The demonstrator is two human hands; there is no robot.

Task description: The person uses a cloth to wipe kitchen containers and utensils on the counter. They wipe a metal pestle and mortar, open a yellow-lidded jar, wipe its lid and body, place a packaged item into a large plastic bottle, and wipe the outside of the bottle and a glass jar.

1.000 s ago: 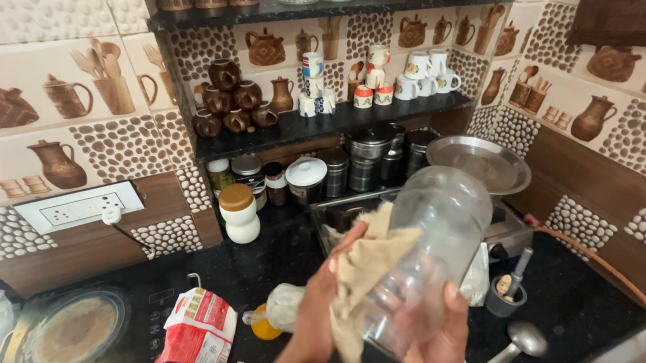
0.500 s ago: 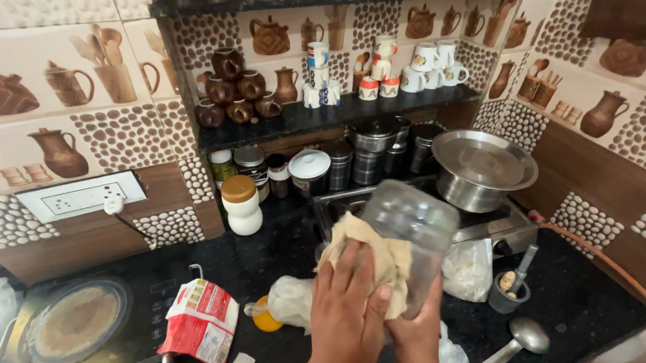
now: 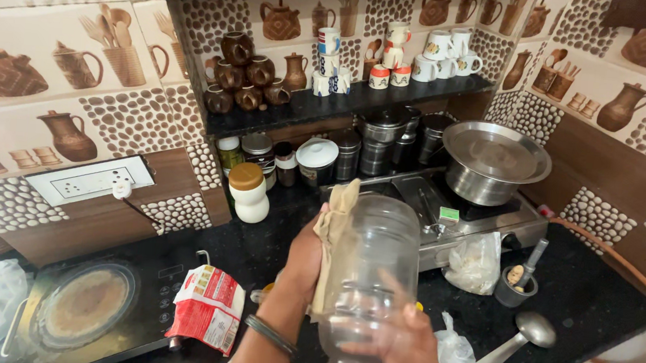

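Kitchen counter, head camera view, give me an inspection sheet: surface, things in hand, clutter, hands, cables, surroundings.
Surface: black counter, crowded.
Job's things: clear jar held up; beige cloth against its left side.
Clutter: red-and-white packet, ladle, small mortar with pestle, plastic bags, white jar with tan lid.
Hands: left hand presses the cloth to the jar; right hand grips the jar low.
Cables: white plug in the wall socket; orange hose at right.
Surroundings: steel pot on a gas stove; induction hob; shelf of mugs.
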